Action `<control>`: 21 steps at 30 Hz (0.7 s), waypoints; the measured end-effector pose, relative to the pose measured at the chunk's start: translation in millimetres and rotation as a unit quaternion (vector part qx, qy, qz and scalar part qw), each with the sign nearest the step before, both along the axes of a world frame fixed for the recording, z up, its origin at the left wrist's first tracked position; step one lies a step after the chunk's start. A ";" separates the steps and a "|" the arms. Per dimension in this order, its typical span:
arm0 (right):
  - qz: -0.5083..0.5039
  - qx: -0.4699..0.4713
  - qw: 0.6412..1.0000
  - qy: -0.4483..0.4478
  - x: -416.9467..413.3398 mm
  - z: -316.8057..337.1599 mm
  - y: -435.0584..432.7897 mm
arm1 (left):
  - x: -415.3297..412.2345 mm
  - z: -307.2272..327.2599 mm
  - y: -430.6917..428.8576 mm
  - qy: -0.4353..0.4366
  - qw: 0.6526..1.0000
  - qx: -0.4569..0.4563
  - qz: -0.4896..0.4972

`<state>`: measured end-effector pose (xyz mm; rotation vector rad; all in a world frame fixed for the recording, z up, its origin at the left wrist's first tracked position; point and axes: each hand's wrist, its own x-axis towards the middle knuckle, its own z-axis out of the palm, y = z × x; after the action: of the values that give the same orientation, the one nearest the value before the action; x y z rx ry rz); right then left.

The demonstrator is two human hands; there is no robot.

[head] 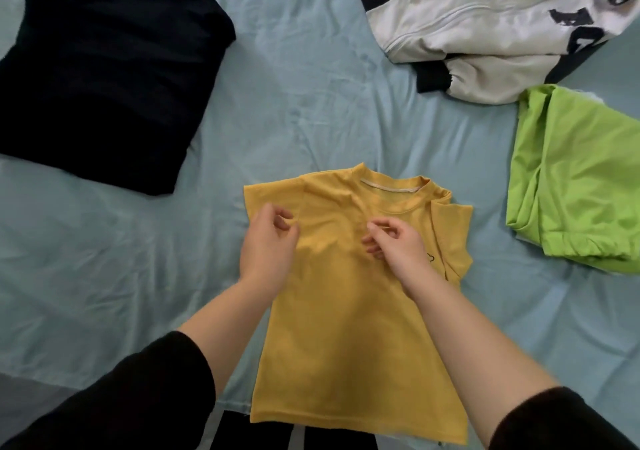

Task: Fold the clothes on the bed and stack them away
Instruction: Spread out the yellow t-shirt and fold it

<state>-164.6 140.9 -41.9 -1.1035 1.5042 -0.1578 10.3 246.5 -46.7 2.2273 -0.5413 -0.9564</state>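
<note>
A yellow T-shirt [349, 328] lies face up on the light blue bed sheet [294, 103], collar away from me, with its right sleeve folded inward. My left hand [268, 245] is over the shirt's left sleeve seam, its thumb and curled fingers pinching the fabric there. My right hand [394, 247] is over the chest just below the collar, its fingertips pinching the cloth. A folded black garment [104, 68] lies at the far left.
A crumpled white and black jacket [485, 26] lies at the far right, with a loosely folded lime green garment [571, 179] below it. Another dark item [263, 432] shows at the near edge under the shirt's hem.
</note>
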 end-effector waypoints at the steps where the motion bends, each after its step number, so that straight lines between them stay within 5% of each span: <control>1: -0.037 -0.029 0.999 0.023 -18.8 2.5 -3.1 | -19.4 2.6 -3.3 0.011 0.999 -0.005 -0.039; 6: -0.172 -0.143 0.953 0.203 -113.8 3.0 -32.9 | -113.2 4.2 -32.1 0.031 0.979 0.044 -0.198; 10: -0.152 -0.019 0.982 0.110 -138.3 -10.9 -57.0 | -167.8 -6.9 -47.6 -0.025 0.932 0.163 -0.322; 14: -0.073 0.005 0.997 0.035 -137.3 -17.0 -68.8 | -184.3 -24.1 -46.7 -0.043 0.908 0.222 -0.353; 21: -0.198 -0.116 0.972 0.041 -172.2 -13.5 -62.7 | -179.3 -24.4 -44.5 -0.042 0.907 0.226 -0.353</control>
<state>-336.7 78.2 -55.3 -0.9876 1.8037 -0.5837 -169.0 202.0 -71.1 2.5243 -1.3431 -1.4646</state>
